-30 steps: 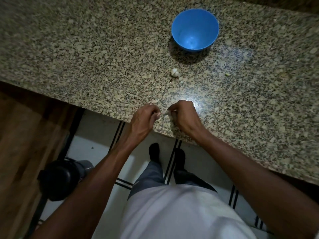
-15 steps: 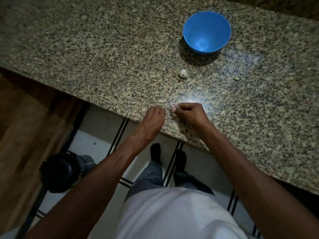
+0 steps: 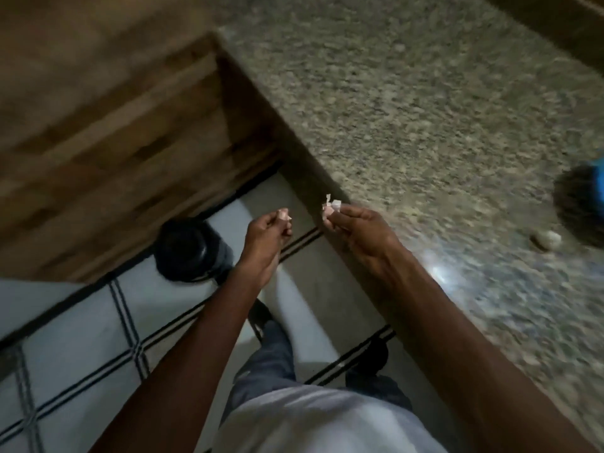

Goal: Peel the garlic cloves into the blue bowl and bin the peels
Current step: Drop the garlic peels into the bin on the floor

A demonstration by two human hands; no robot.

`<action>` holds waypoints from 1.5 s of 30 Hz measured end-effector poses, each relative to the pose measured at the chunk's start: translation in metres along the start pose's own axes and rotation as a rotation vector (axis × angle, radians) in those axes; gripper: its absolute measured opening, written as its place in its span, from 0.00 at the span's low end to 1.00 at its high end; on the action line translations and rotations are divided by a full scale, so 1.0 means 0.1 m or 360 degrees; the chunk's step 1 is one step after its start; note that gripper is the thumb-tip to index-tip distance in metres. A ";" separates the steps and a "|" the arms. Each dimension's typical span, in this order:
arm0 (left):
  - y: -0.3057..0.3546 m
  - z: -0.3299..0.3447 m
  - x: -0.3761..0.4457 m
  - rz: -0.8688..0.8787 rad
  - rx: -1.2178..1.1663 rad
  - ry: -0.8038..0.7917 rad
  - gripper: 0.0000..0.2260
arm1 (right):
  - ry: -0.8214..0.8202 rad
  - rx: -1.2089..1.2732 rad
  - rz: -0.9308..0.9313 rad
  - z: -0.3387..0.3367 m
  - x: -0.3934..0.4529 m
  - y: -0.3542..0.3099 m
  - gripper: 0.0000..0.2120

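My right hand point(image 3: 356, 233) hovers over the counter's front edge, fingers pinched on pale garlic peels point(image 3: 330, 206) that stick out past the fingertips. My left hand point(image 3: 268, 233) is a little to the left, over the floor, with its fingers curled; a pale bit shows at its fingertips, too blurred to name. A black bin point(image 3: 186, 246) stands on the floor just left of my left hand. One garlic clove point(image 3: 546, 239) lies on the granite counter point(image 3: 408, 109) at the right. Only a sliver of the blue bowl point(image 3: 598, 184) shows at the right edge.
A wooden cabinet side point(image 3: 108, 152) rises behind the bin at the left. White floor tiles with dark lines point(image 3: 81, 328) lie below. My legs and white shirt point(image 3: 310, 420) fill the bottom middle. The frame is motion-blurred.
The view has swung left, so the bowl and clove slid to the right edge. Both hands have moved off the counter edge toward the bin and drawn apart, the right still holding peels.
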State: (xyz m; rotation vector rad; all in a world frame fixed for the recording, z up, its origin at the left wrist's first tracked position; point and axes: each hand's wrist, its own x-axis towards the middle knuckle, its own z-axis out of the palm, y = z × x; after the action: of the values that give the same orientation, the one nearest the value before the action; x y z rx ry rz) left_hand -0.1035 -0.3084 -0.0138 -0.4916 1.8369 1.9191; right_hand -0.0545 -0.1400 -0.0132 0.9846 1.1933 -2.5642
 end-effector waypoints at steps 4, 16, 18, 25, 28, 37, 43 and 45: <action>0.18 -1.07 0.29 -0.0062 -0.0200 0.0252 0.08 | -0.0174 -0.0280 0.0055 1.08 0.50 0.54 0.05; 0.28 -3.75 0.92 -0.0225 -0.0365 0.0729 0.06 | -0.0353 -0.0669 0.0289 3.35 1.38 2.16 0.06; 0.23 -3.96 0.96 -0.0245 -0.0404 0.0747 0.04 | -0.0341 -0.0761 0.0322 3.49 1.49 2.30 0.11; 0.08 -4.48 1.14 -0.0312 -0.0397 0.0835 0.06 | -0.0336 -0.1104 0.0419 3.88 1.80 2.77 0.13; 0.00 -4.63 1.30 -0.0385 -0.0373 0.0877 0.08 | -0.0301 -0.1141 0.0453 3.98 1.89 2.95 0.10; -0.67 -4.78 2.08 -0.0619 -0.0478 0.0851 0.04 | -0.0112 -0.1069 0.0617 4.12 2.45 3.45 0.13; -1.60 -4.85 2.96 -0.0702 -0.0707 0.0963 0.04 | -0.0032 -0.1143 0.0734 3.69 3.37 4.18 0.06; -2.01 -4.94 3.36 -0.0668 -0.0655 0.0968 0.04 | -0.0079 -0.1132 0.0749 3.45 3.82 4.56 0.10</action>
State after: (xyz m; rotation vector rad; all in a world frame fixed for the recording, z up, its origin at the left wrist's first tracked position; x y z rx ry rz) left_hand -0.2993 -0.7737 -0.3907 -1.6034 1.4550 1.9640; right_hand -0.3471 -0.6461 -0.3754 0.8747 1.4771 -1.6092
